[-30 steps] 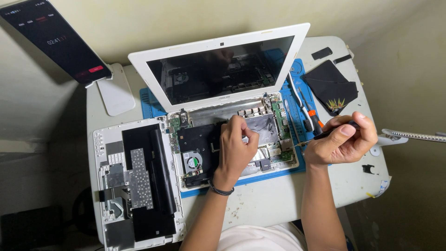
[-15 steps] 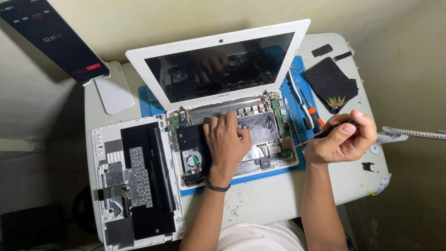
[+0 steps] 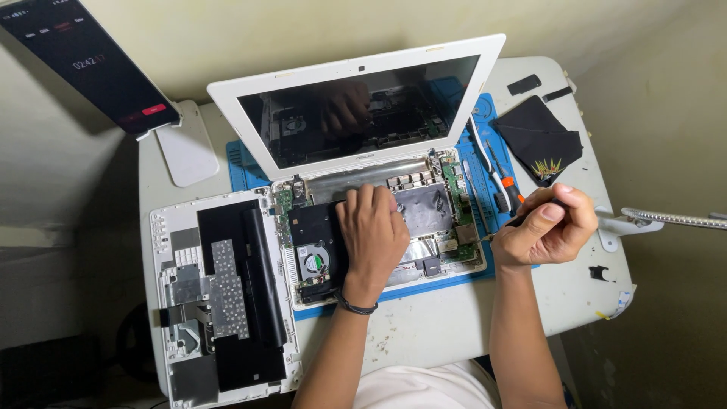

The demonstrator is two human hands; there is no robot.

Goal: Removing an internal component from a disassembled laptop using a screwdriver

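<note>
White laptop (image 3: 356, 121) is lying open on the blue mat (image 3: 242, 174), base exposed; left hand (image 3: 371, 235) is pressing flat, fingers together, on the board (image 3: 424, 208), steadying. Right hand (image 3: 547, 226) is pinching a screwdriver (image 3: 522, 220), tip probably nearing an edge screw, which calls for precise seating.

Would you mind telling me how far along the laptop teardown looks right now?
Done: keyboard cover lies off beside the laptop. In hand: left hand presses the exposed board, right hand holds a screwdriver at its edge. Left: fan and board remain seated.
</note>
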